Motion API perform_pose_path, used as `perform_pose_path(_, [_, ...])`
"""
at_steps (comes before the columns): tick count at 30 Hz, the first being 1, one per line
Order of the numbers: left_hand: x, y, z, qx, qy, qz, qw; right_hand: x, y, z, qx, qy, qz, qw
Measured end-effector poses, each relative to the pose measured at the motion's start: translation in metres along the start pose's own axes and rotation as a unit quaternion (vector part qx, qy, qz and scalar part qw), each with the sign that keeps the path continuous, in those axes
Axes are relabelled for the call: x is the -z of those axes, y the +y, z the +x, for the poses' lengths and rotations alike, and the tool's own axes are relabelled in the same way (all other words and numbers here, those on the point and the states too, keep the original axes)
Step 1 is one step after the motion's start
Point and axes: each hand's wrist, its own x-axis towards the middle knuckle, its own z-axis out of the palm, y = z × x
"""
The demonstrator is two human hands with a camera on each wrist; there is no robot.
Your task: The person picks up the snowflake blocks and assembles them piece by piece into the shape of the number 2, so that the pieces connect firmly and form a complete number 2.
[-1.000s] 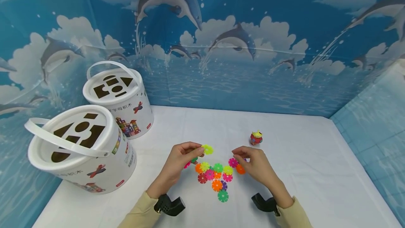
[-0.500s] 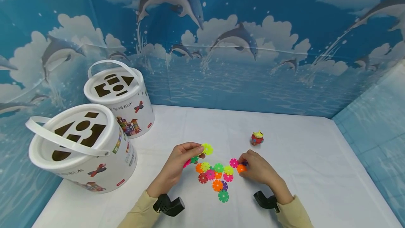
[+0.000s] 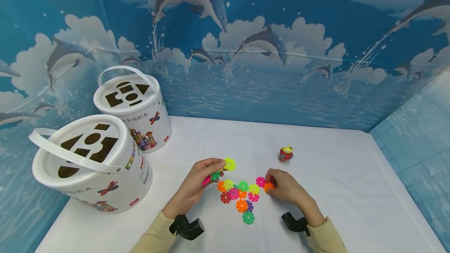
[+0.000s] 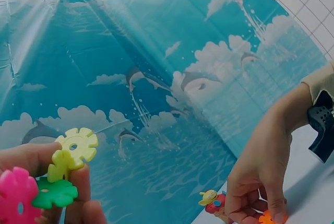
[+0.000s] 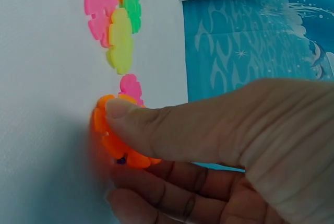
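My left hand (image 3: pixel 195 182) grips a joined cluster of plastic snowflake discs above the cloth. In the left wrist view, the cluster shows yellow discs (image 4: pixel 78 146), a green disc (image 4: pixel 55 192) and a pink disc (image 4: pixel 19 198). My right hand (image 3: pixel 287 186) pinches an orange snowflake disc (image 5: pixel 115 135), thumb across its face. A pink disc (image 5: pixel 130 87) lies right by the orange one, and a bit of purple shows beneath it. Several more discs lie between the hands, among them a green disc (image 3: pixel 248 217) and a dark red disc (image 3: pixel 225 197).
Two white lidded buckets (image 3: pixel 135 186) (image 3: pixel 163 128) stand at the left. Behind the right hand is a small red and yellow toy figure (image 3: pixel 286 153). White cloth (image 3: pixel 351 175) covers the table, and a dolphin-print curtain (image 3: pixel 246 89) hangs at the back.
My right hand has come down from above the discs, its fingers closing on the orange disc. The left hand has turned slightly, showing more of the green and pink discs.
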Motion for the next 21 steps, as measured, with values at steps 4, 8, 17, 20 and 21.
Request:
perform_pose_path(4, [0.000,0.000,0.000,0.000,-0.006,-0.004,1.0000,0.003,-0.001,-0.001,0.015,-0.006,0.024,1.000])
perform_pose_path(8, [0.001,-0.001,0.000,-0.002,-0.013,-0.004,0.9999,0.008,-0.003,-0.003,0.055,0.003,0.030,0.998])
perform_pose_path(17, [0.000,0.000,-0.001,-0.009,-0.006,0.018,0.9998,0.017,-0.022,-0.014,0.109,0.060,0.075,0.989])
perform_pose_path(20, [0.000,0.000,-0.002,-0.014,0.000,0.029,0.9995,0.019,-0.030,-0.018,0.115,0.079,0.100,0.985])
perform_pose_path(21, [0.000,0.000,-0.002,-0.015,0.001,0.031,0.9994,0.020,-0.033,-0.020,0.115,0.084,0.110,0.984])
